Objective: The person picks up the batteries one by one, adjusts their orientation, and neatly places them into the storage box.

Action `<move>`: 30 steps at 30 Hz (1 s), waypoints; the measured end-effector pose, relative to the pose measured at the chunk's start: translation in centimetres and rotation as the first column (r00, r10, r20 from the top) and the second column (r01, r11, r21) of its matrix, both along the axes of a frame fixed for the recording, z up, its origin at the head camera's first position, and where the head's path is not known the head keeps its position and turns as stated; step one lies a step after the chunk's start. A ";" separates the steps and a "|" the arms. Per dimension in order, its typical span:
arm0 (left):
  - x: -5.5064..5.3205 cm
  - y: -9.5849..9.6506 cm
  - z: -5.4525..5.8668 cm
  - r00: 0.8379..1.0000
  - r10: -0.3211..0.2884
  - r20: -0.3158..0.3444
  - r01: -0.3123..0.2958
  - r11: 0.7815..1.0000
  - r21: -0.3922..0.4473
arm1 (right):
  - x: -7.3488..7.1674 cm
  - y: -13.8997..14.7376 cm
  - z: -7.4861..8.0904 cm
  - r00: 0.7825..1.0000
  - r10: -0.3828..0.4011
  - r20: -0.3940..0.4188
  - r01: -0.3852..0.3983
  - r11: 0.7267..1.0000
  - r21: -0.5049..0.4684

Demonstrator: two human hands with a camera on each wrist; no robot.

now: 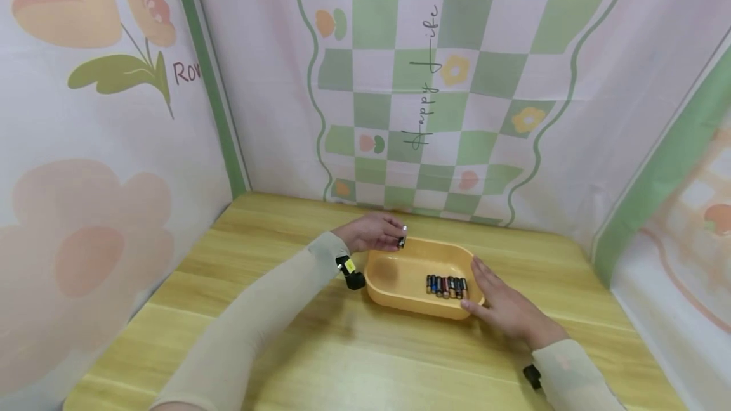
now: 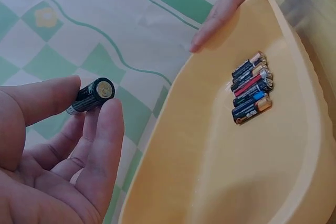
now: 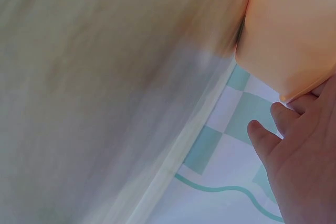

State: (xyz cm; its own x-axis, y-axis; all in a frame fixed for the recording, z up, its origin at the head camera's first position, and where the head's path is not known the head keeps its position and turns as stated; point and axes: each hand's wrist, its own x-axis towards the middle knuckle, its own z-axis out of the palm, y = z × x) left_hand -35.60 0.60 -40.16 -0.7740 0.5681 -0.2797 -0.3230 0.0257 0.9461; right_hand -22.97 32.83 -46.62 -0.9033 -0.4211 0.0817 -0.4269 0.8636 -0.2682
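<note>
A dark battery point(image 2: 93, 96) is pinched between the thumb and fingertips of my left hand point(image 1: 374, 232), held up over the far left rim of a yellow plastic tray point(image 1: 394, 303). Its flat metal end shows in the left wrist view. Inside the tray, toward its right end, several batteries point(image 1: 445, 286) lie side by side in a row. My right hand point(image 1: 508, 306) holds the tray's right end, thumb over the near rim and fingers along the right side. In the right wrist view, part of that hand lies behind the tray wall.
The tray stands on a wood-grain table point(image 1: 354, 360). Behind the table hangs a green-and-white checked curtain point(image 1: 422, 94), with printed cloth walls on the left and right. A black wrist camera point(image 1: 353, 278) hangs close to the tray's left end.
</note>
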 end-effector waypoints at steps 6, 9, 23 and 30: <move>0.1 0.8 -0.6 1.000 -0.014 0.004 0.014 1.000 -0.017 | 0.1 -0.1 0.1 1.000 -0.003 0.009 0.003 1.000 -0.003; 0.1 1.2 -0.9 1.000 -0.024 0.004 0.024 1.000 -0.012 | 0.1 0.0 0.0 1.000 -0.004 0.005 0.004 1.000 -0.003; -0.1 2.2 -2.4 0.998 -0.055 -0.003 0.054 0.993 -0.102 | 0.0 0.1 0.0 1.000 0.004 -0.003 -0.004 1.000 -0.017; -0.1 2.8 -2.9 0.998 -0.056 -0.001 0.056 0.992 -0.111 | 0.2 -0.1 0.2 1.000 -0.001 0.006 0.001 1.000 -0.018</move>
State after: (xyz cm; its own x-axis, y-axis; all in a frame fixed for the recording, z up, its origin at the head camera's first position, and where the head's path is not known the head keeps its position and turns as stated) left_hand -35.71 3.43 -43.07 -0.7430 0.5762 -0.3405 -0.3146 0.1483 0.9376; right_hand -22.80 32.75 -46.42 -0.9042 -0.4187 0.0839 -0.4244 0.8591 -0.2862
